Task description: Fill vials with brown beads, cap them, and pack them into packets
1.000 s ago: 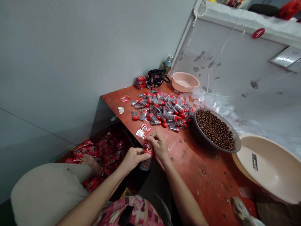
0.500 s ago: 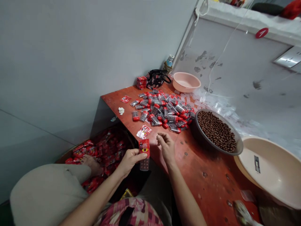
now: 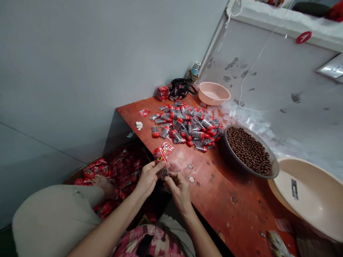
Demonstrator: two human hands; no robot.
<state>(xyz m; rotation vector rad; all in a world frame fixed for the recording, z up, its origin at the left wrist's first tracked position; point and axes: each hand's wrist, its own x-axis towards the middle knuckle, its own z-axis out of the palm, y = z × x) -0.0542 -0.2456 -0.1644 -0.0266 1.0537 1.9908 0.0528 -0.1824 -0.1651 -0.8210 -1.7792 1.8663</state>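
Grey wall and red-brown desk (image 3: pixel 230 210), viewed from above, with the near edge at the bottom of the view. A red printed packet (image 3: pixel 158 155) and a clear capsule (image 3: pixel 163 174) with dark contents are held together just above the near edge. The left hand (image 3: pixel 148 178) pinches the packet between thumb and fingers; the right hand (image 3: pixel 179 191) has its fingers pressed together at the capsule, though the exact contact is partly hidden. A loose red card (image 3: pixel 168 148) lies just beyond the hands.

Mid-desk sits a heap of red-capped clear capsules (image 3: pixel 191 126). To its right is a dark bowl (image 3: pixel 227 153) of brown beads (image 3: pixel 249 151); a large cream basin (image 3: pixel 302 192) stands beyond the right edge. At the far corner are a pink basin (image 3: pixel 214 93), a black patterned bag (image 3: pixel 180 89) and stacked red packets (image 3: pixel 162 93). Near the left edge lie a red card (image 3: pixel 144 112) and a white scrap (image 3: pixel 139 125) — below that edge, a container (image 3: pixel 118 167) holds many red packets.
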